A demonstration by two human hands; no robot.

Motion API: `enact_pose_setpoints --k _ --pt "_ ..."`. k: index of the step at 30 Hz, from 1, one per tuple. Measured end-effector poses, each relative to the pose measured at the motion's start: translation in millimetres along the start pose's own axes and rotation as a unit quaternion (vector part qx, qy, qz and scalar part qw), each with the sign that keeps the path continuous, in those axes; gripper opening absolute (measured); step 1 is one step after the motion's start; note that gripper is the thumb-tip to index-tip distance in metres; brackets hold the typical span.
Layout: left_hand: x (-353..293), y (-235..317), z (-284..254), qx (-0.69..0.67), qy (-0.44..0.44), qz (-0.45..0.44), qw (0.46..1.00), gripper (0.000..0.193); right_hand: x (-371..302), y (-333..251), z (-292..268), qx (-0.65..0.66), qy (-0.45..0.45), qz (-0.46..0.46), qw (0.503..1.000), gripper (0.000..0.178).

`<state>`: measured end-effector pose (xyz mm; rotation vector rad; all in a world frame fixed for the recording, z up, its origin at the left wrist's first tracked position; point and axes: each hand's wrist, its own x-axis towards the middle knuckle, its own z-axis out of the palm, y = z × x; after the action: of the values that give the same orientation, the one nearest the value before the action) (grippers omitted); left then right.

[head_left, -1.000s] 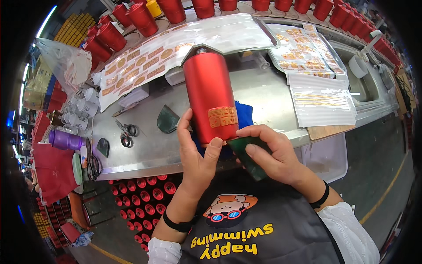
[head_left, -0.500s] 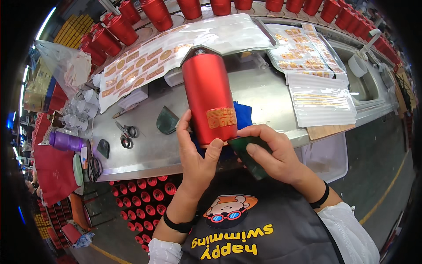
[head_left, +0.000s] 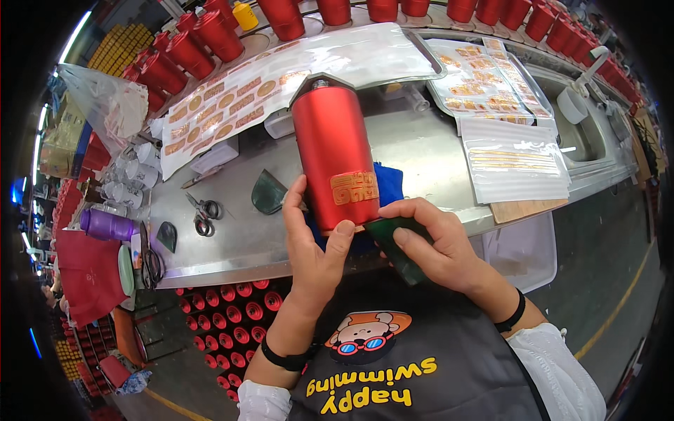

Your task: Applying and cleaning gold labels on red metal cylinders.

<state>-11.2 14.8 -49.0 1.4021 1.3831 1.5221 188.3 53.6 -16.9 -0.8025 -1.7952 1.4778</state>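
My left hand (head_left: pixel 314 245) grips the lower end of a red metal tumbler (head_left: pixel 335 151) that points away from me over the steel table (head_left: pixel 232 238). An orange-gold sticker (head_left: pixel 354 187) sits on the tumbler near my thumb. My right hand (head_left: pixel 435 242) holds a dark green scraper (head_left: pixel 394 245) against the tumbler's base, just right of the sticker. A blue cloth (head_left: pixel 387 184) lies under the tumbler.
Sticker sheets (head_left: pixel 232 98) and transparent film sheets (head_left: pixel 512 158) cover the table. A second green scraper (head_left: pixel 267 193), scissors (head_left: pixel 202 210) and a purple bottle (head_left: pixel 105 226) lie at the left. Rows of red tumblers (head_left: pixel 189 45) line the far edge and fill crates below.
The tumbler has tilted slightly and my left thumb has shifted on its base. The right hand with the scraper stays at the base; little else moved.
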Motion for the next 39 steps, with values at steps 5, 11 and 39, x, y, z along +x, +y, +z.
enact_pose_setpoints --k 5,11,39 --pt "-4 -4 -3 0.014 0.024 0.035 0.999 0.062 -1 -1 -1 0.017 -0.003 0.013 1.0 0.027" --pt "-27 -1 -19 0.194 0.035 0.259 0.946 0.021 -1 0 -10 0.118 0.04 0.082 0.989 0.03" --pt "-12 15 0 0.39 -0.035 0.413 0.822 0.018 4 -2 -16 0.014 0.13 -0.05 0.99 0.022"
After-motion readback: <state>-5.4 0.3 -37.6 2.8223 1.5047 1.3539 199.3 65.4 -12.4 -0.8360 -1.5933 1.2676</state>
